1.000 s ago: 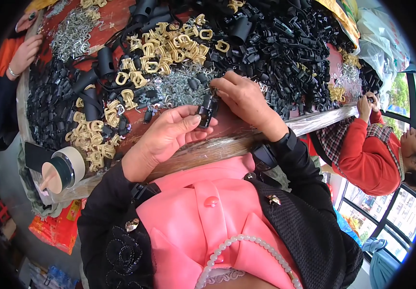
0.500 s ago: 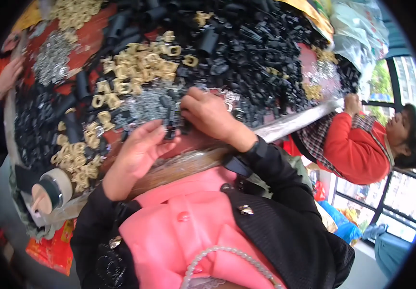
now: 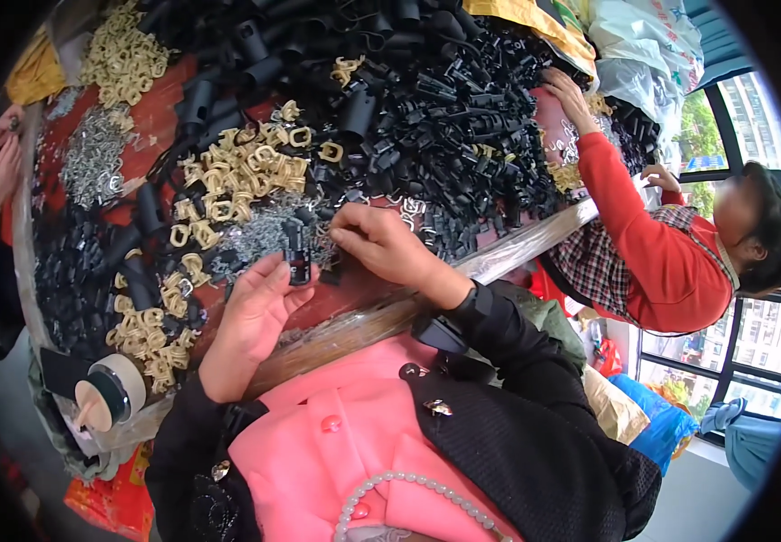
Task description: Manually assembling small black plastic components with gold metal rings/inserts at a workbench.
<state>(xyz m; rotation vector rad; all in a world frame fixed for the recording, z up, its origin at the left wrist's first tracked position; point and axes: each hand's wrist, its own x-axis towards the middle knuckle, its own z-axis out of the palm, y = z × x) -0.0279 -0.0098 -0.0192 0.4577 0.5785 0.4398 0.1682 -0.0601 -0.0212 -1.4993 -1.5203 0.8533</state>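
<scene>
My left hand (image 3: 259, 303) is closed on a small black plastic part (image 3: 297, 251), which it holds upright between thumb and fingers above the table's near edge. Just right of that part, my right hand (image 3: 386, 242) has its thumb and forefinger pinched together; whatever lies between them is too small to make out. Behind both hands spreads a heap of small silver metal pieces (image 3: 259, 237). Beige ring-shaped parts (image 3: 244, 176) are piled beyond it, and a large mass of small black parts (image 3: 462, 117) covers the table to the right.
A wooden rail (image 3: 354, 312) wrapped in clear film edges the table. A round tub (image 3: 119, 384) stands at the left corner. On the right, a person in red sleeves (image 3: 621, 217) reaches onto the table; another person's hands (image 3: 4, 167) are at the left edge. Plastic bags (image 3: 648, 63) sit far right.
My left hand has brought the black part up clear of the heap, and my right hand has drawn slightly away from it. The person in red has stretched an arm over the table.
</scene>
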